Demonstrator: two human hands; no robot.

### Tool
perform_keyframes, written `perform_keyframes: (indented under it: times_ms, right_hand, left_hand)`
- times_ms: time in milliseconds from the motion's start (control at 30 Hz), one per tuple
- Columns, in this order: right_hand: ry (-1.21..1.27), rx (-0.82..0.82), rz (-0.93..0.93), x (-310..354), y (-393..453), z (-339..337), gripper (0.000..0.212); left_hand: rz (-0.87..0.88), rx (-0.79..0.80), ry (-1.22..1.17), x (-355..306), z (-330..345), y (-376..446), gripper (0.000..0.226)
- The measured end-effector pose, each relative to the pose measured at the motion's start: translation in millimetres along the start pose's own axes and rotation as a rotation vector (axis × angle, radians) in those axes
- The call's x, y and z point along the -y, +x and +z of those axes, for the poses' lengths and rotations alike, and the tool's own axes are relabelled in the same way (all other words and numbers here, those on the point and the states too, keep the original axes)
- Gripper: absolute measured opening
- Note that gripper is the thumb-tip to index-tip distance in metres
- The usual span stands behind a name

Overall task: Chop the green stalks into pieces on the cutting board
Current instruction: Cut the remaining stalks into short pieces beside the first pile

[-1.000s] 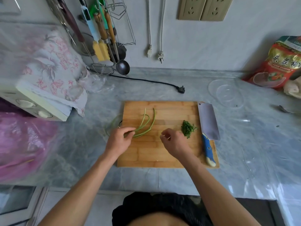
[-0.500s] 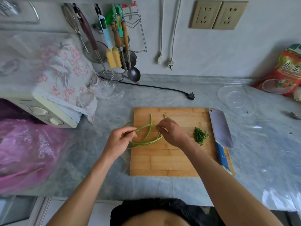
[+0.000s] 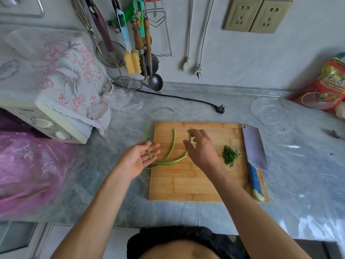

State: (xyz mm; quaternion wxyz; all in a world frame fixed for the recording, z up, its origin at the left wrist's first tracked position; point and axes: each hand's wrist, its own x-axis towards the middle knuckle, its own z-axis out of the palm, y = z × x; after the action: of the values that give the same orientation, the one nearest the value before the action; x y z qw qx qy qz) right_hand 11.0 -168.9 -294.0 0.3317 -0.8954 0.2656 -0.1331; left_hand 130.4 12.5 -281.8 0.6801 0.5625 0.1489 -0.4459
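Lining up the stalks (image 3: pixel 172 148) on the board (image 3: pixel 196 182): left hand (image 3: pixel 139 158) lies loose, right hand (image 3: pixel 200 147) pinches one stalk's far end. Next, probably, the cleaver (image 3: pixel 254 148).

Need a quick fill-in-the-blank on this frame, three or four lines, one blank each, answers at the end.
1. The cleaver lies along the ____ edge of the cutting board.
2. The pile of chopped greens lies between the right hand and the ____.
3. The cleaver's handle is ____ and white.
4. The long green stalks are still ____.

Answers: right; cleaver; blue; uncut
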Motion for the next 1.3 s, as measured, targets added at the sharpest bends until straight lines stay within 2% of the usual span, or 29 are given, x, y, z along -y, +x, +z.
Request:
perform_keyframes:
  times_ms: [67, 133, 367, 500, 667, 733, 767, 833, 867, 900, 933, 967, 1000, 1067, 1133, 1200, 1300]
  right_hand:
    - [0.053, 0.003, -0.146, 7.4, -8.1, -1.0, 0.029]
    - [0.139, 0.069, -0.207, 16.2, -15.2, 0.0, 0.019]
    - [0.229, 0.128, -0.200, 31.6, -28.6, 9.8, 0.023]
    - [0.188, 0.137, -0.228, 29.6, -28.9, 10.8, 0.013]
    - [0.225, 0.150, -0.165, 25.8, -30.9, 9.4, 0.008]
    - [0.257, 0.159, -0.105, 21.1, -29.5, 5.9, 0.009]
    - [0.269, 0.167, -0.077, 18.3, -28.5, 3.9, 0.009]
    - [0.286, 0.198, -0.030, 13.5, -27.0, 0.1, 0.010]
    - [0.303, 0.216, -0.011, 12.5, -26.3, -1.4, 0.009]
    - [0.328, 0.232, 0.007, 11.1, -25.6, -3.0, 0.009]
    - [0.361, 0.242, 0.021, 10.6, -24.9, -4.0, 0.009]
    - [0.396, 0.248, 0.031, 10.4, -23.8, -5.3, 0.008]
    - [0.431, 0.255, 0.046, 10.7, -23.3, -5.2, 0.008]
    - [0.498, 0.277, 0.088, 12.1, -21.5, -5.8, 0.008]
    - [0.509, 0.295, 0.125, 11.6, -18.8, -6.8, 0.010]
    - [0.365, 0.275, 0.122, 5.8, -9.7, -4.2, 0.011]
    - [0.054, 0.236, 0.044, -1.1, 17.6, 4.9, 0.020]
  left_hand:
    - [-0.048, 0.000, -0.191, 4.4, 1.9, -0.8, 0.010]
    - [-0.065, -0.002, -0.230, 9.7, 7.0, -3.4, 0.011]
    - [-0.113, -0.030, -0.243, 33.8, 18.7, -8.3, 0.015]
    - [-0.129, -0.018, -0.227, 38.9, 20.4, -11.1, 0.015]
    - [-0.109, -0.009, -0.181, 38.4, 21.0, -14.8, 0.029]
    - [0.008, -0.129, -0.055, 40.8, 20.9, -14.1, 0.021]
    - [0.132, -0.233, 0.025, 42.5, 18.6, -13.7, 0.021]
    - [0.546, -0.438, 0.329, 45.9, 9.2, -12.5, 0.038]
    - [0.822, -0.451, 0.577, 46.6, 2.6, -11.2, 0.043]
    - [1.078, -0.372, 0.819, 46.9, -2.9, -7.7, 0.043]
    - [1.244, -0.241, 1.028, 45.9, -6.7, -3.9, 0.039]
    - [1.308, -0.125, 1.188, 44.2, -7.9, -2.1, 0.033]
    - [1.314, -0.058, 1.291, 44.4, -10.8, -0.4, 0.030]
    - [1.342, -0.002, 1.346, 42.0, -13.8, 0.8, 0.026]
    - [1.367, -0.035, 1.321, 37.8, -12.5, 0.7, 0.022]
    - [1.309, -0.143, 1.275, 32.7, -8.1, 0.3, 0.019]
    - [1.102, -0.269, 1.139, 26.5, -4.0, 5.9, 0.015]
